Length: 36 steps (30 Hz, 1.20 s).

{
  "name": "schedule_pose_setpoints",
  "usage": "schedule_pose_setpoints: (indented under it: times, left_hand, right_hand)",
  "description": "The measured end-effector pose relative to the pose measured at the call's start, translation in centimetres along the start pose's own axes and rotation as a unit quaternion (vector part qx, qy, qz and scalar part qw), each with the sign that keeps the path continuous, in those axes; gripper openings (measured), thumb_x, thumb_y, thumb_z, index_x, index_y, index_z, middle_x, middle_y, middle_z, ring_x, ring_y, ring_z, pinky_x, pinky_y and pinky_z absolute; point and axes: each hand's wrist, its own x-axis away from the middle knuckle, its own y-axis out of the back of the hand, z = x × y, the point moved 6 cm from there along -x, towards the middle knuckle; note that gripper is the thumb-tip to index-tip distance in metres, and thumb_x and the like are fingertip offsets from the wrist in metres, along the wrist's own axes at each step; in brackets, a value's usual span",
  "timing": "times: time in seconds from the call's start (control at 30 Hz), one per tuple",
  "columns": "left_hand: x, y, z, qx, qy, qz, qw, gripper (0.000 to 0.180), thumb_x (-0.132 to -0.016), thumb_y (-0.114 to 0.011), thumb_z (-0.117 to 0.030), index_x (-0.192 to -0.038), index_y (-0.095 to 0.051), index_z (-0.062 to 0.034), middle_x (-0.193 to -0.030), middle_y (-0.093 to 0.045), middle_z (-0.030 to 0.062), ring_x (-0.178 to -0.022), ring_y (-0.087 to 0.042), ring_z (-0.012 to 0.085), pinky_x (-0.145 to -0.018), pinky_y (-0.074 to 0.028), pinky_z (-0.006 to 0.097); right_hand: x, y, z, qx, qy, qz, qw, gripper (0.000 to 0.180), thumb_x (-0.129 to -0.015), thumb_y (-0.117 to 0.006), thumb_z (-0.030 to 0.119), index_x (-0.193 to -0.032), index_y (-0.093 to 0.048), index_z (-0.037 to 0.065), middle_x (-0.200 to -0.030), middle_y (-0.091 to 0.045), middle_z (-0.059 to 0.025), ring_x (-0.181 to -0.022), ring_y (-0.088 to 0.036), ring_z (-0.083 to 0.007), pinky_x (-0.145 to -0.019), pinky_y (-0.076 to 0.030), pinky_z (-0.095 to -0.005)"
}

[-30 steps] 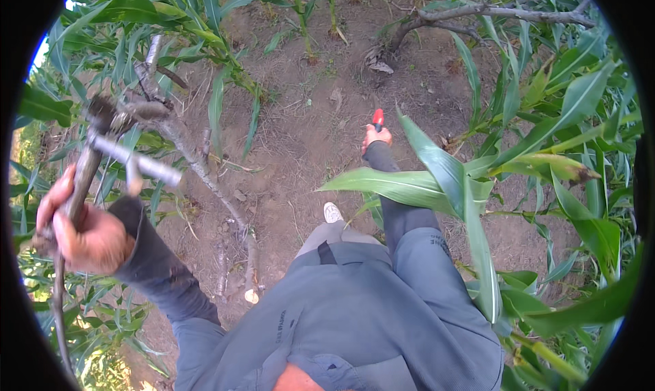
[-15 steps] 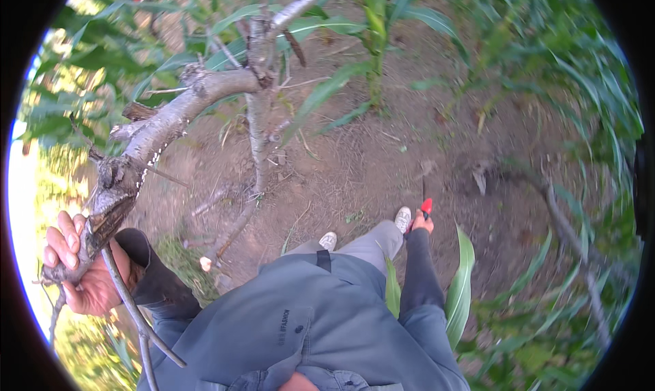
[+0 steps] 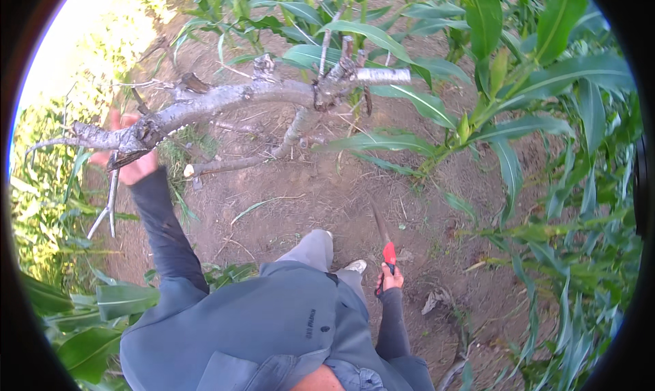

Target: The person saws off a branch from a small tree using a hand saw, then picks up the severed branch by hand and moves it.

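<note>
A bare, knobbly branch (image 3: 232,99) stretches across the upper left, with pale cut ends and dry side twigs. My left hand (image 3: 141,167) is behind its thick knot, palm toward the wood. The fingers look stretched and the thumb stands apart, partly hidden by the branch and a little blurred. Whether the palm touches the bark I cannot tell. Low on my right side, my right hand (image 3: 390,280) is closed round the red and black handle of a pruning saw (image 3: 389,252). Its thin blade points forward, away from me, over the soil.
Leafy maize plants (image 3: 471,128) stand ahead and along the right. More broad leaves (image 3: 92,329) crowd the lower left. Dry brown soil (image 3: 273,210) with straw bits lies underfoot, beside my shoe (image 3: 355,266). A dry crumpled leaf (image 3: 435,299) lies right of the saw hand.
The view has turned, and the branch now lies more level across it. My left hand has shifted from the branch's thin end to behind its knot. The saw blade shows more clearly.
</note>
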Motion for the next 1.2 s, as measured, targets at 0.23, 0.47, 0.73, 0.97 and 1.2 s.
schedule_pose_setpoints:
  times: [0.23, 0.47, 0.73, 0.97, 1.2]
  left_hand:
    - [19.3, 12.3, 15.3, -0.481, 0.249, -0.278, 0.793, 0.029, -0.087, -0.057, -0.011, -0.115, -0.06, -0.0055, -0.096, -0.062, 0.0082, -0.072, -0.062, 0.0169, -0.064, -0.053, 0.031]
    - [18.2, 1.9, 17.5, -0.603, 0.478, -0.066, 0.635, 0.026, -0.093, -0.054, -0.016, -0.112, -0.062, -0.0005, -0.095, -0.065, 0.0108, -0.085, -0.063, 0.0176, -0.074, -0.05, 0.032]
    - [14.7, -18.4, 7.0, -0.756, -0.129, -0.123, 0.63, 0.011, -0.088, -0.056, -0.006, -0.093, -0.064, 0.0009, -0.078, -0.062, 0.0086, -0.07, -0.061, 0.0168, -0.063, -0.048, 0.028]
    - [11.5, -25.1, -3.7, -0.726, -0.39, -0.24, 0.513, 0.009, -0.088, -0.058, -0.006, -0.091, -0.063, 0.0006, -0.082, -0.062, 0.0076, -0.075, -0.058, 0.0138, -0.069, -0.046, 0.026]
    - [7.7, -21.3, -2.2, -0.874, -0.179, -0.257, 0.37, 0.038, -0.085, -0.061, -0.041, -0.091, -0.067, -0.0045, -0.092, -0.065, 0.0137, -0.089, -0.059, 0.028, -0.08, -0.045, 0.037]
  right_hand:
    - [1.5, -1.4, 7.3, 0.103, 0.042, 0.08, 0.991, 0.02, -0.086, -0.064, 0.023, -0.093, -0.052, 0.008, -0.057, -0.051, -0.0046, -0.04, -0.047, -0.0133, -0.034, -0.04, -0.0297]
    - [1.0, -2.0, 10.8, 0.186, 0.063, 0.177, 0.965, 0.017, -0.088, -0.061, 0.019, -0.09, -0.05, 0.007, -0.055, -0.048, -0.005, -0.037, -0.045, -0.0137, -0.032, -0.038, -0.0296]
    - [-1.2, 1.9, 15.8, 0.324, 0.051, 0.29, 0.899, 0.017, -0.085, -0.065, 0.016, -0.087, -0.052, 0.007, -0.055, -0.051, -0.0035, -0.039, -0.048, -0.0114, -0.034, -0.038, -0.0269]
    - [-1.1, 5.4, 22.4, 0.345, 0.054, 0.346, 0.871, 0.016, -0.085, -0.065, 0.015, -0.089, -0.052, 0.006, -0.056, -0.052, -0.004, -0.039, -0.049, -0.0114, -0.035, -0.04, -0.0262]
    - [0.3, 5.2, 25.7, 0.265, 0.047, 0.407, 0.873, 0.016, -0.087, -0.062, 0.014, -0.097, -0.052, 0.006, -0.061, -0.053, -0.0044, -0.043, -0.049, -0.011, -0.037, -0.041, -0.0258]
